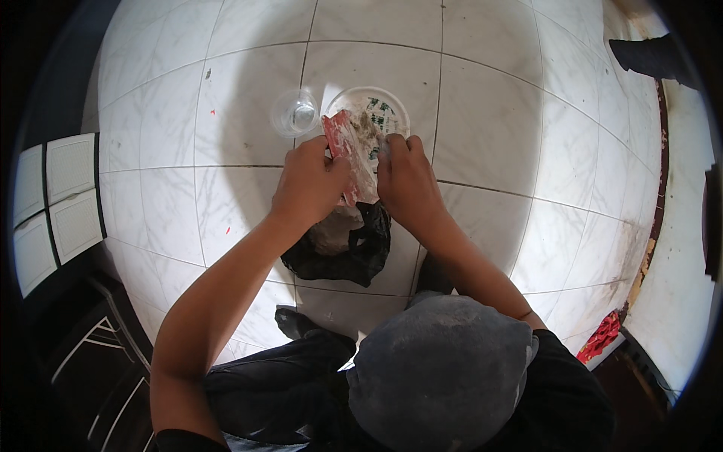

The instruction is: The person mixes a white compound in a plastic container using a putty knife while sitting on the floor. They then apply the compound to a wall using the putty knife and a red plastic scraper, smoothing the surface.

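Observation:
My left hand [312, 181] is closed on a flat red piece [343, 143] smeared with whitish paste, gripping its left edge. Opposite it, my right hand [407, 177] has its fingers curled by the piece's right side; a small greyish thing shows at its fingertips, too hidden to name. Beyond the hands lies a round white lid-like disc [404, 109] with green print, carrying grey-beige paste [367, 129]. Left of the disc stands a clear plastic cup [295, 113]. Below my hands, an open black plastic bag [361, 264] contains a pale grey mass [331, 230].
Pale marble-look floor tiles [489, 113] surround everything. At the left are white panels [71, 173] in a dark frame. A red patterned item [600, 337] lies by the right wall. A rounded grey cloth-covered shape [444, 369] fills the lower middle.

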`<state>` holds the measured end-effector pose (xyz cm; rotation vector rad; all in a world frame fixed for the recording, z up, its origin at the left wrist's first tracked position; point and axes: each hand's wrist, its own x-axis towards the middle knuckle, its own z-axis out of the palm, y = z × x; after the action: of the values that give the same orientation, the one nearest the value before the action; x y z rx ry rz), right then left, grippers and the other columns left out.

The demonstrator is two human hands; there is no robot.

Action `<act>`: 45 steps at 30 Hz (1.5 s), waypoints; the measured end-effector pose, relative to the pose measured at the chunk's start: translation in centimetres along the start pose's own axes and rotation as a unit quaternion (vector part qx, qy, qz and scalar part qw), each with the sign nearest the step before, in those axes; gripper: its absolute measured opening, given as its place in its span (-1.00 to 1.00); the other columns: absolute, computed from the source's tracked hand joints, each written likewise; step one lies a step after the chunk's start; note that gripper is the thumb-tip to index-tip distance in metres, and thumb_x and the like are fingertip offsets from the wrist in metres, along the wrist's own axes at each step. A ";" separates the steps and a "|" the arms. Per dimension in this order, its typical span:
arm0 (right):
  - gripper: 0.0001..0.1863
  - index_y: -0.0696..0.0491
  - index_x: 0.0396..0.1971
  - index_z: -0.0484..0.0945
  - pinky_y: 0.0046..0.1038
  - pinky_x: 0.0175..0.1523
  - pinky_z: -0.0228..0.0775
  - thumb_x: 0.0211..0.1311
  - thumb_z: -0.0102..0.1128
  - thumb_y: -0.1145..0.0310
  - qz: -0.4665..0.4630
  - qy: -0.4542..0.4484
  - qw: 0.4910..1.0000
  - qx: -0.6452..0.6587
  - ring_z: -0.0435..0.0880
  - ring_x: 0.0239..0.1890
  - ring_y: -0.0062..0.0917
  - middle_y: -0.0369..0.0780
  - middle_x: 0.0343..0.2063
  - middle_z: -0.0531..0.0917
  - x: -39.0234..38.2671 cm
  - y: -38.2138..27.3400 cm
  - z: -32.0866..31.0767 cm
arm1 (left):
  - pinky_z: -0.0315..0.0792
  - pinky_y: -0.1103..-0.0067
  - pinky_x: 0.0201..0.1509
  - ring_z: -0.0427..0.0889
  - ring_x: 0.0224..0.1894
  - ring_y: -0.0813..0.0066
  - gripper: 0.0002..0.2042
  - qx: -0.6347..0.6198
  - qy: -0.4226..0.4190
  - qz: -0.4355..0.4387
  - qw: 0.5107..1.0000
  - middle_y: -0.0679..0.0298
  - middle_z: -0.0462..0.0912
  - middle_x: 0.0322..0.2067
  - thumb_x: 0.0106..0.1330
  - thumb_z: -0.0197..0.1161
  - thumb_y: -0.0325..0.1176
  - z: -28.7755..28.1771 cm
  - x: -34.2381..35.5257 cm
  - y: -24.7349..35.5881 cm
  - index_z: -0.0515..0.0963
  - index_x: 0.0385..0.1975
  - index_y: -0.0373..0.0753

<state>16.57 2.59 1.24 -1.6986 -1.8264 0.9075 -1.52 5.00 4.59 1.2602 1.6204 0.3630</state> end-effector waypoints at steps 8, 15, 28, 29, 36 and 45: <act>-0.81 0.36 -0.23 0.48 0.04 -0.06 0.57 0.34 0.08 0.49 -0.012 -0.032 0.999 0.004 0.53 -0.07 0.11 0.16 -0.17 0.52 0.9 -0.7 -0.6 | 0.59 0.41 -0.25 0.81 -0.43 0.29 -0.75 0.100 -0.008 0.088 0.991 0.03 0.78 -0.46 0.41 0.17 -0.45 1.5 -0.4 0.0 0.60 0.02 -0.38; -0.78 0.36 -0.21 0.49 0.01 -0.05 0.58 0.33 0.11 0.47 -0.011 -0.052 0.998 0.038 0.55 -0.09 0.12 0.14 -0.16 0.54 -0.5 -2.4 -1.4 | 0.56 0.37 -0.28 0.77 -0.46 0.17 -0.77 0.037 -0.012 0.103 0.994 0.00 0.73 -0.51 0.42 0.15 -0.47 2.7 0.2 -0.9 0.59 0.00 -0.38; -0.77 0.26 -0.10 0.59 0.01 -0.03 0.45 0.42 0.11 0.41 0.047 0.024 0.997 0.054 0.62 -0.17 0.10 0.09 -0.26 0.59 -0.6 -1.1 -6.5 | 0.57 0.18 -0.17 0.74 -0.36 -0.17 -0.84 0.081 0.034 0.075 0.993 -0.19 0.70 -0.47 0.30 0.18 -0.47 1.3 1.7 -1.0 0.60 -0.30 -0.47; -0.78 0.26 -0.14 0.58 0.01 -0.03 0.45 0.42 0.11 0.41 0.048 0.016 0.997 0.062 0.62 -0.17 0.10 0.09 -0.27 0.59 -0.5 -1.5 -6.8 | 0.57 0.18 -0.16 0.74 -0.35 -0.17 -0.84 0.078 0.031 0.070 0.994 -0.19 0.70 -0.47 0.30 0.18 -0.47 1.3 1.7 -0.9 0.60 -0.30 -0.47; -0.82 0.27 -0.30 0.52 0.03 -0.06 0.45 0.39 0.11 0.42 0.010 -0.042 0.998 0.042 0.62 -0.20 0.10 0.11 -0.30 0.56 0.3 -2.5 -5.0 | 0.55 0.32 -0.31 0.74 -0.50 0.15 -0.77 0.061 0.029 0.105 0.992 -0.04 0.71 -0.54 0.34 0.17 -0.46 1.6 2.1 -1.7 0.63 -0.11 -0.44; -0.80 0.29 -0.25 0.55 0.06 -0.03 0.50 0.33 0.11 0.42 -0.006 -0.029 0.999 -0.029 0.63 -0.19 0.17 0.19 -0.27 0.60 2.4 1.0 -0.6 | 0.60 0.42 -0.32 0.79 -0.46 0.29 -0.70 0.059 -0.021 0.100 0.993 0.01 0.75 -0.48 0.37 0.14 -0.48 1.8 1.8 -1.6 0.58 0.04 -0.46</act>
<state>17.46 5.08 0.68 -1.7103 -1.9155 0.9156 -0.84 5.26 1.71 1.5166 1.5020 0.3651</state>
